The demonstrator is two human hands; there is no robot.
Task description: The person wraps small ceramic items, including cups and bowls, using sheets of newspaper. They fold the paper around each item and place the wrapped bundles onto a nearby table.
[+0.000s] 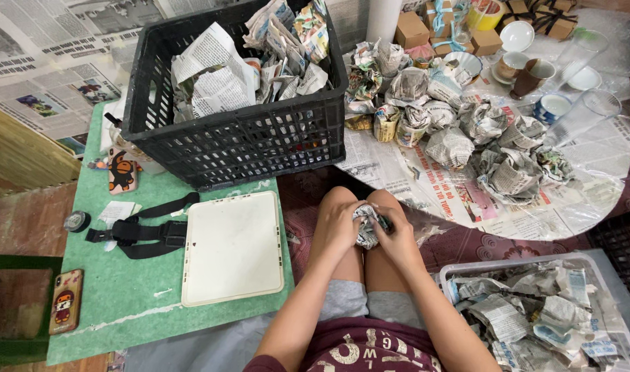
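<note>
Clearly, both hands meet on one small bundle over the knees.

Left hand (337, 224): fingers curled together against the near-left side of the newspaper-wrapped bundle (365, 227), pressing the paper in.

Right hand (396, 238): fingers clamped on the bundle's right side, thumb on top near a dark bit at the edge; what that bit is cannot be told.

Bundle's place: between the two hands, just above the knees, off any worktop.

Handling: crumpled paper outside, so soft and light to the touch and not slippery; whatever sits inside is hidden and may well be fragile, judging by the cups and glasses nearby. Best held around the middle with both palms, not by loose paper corners.

Beyond the fingers: a pile of wrapped bundles (460, 131) on newspaper, well apart.

Left and ahead: black crate (239, 138) holding more paper.

Left of the hands: white tray (232, 248) on a green worktop (122, 310).

Right and nearer: clear bin (628, 341) of wrapped pieces.
</note>
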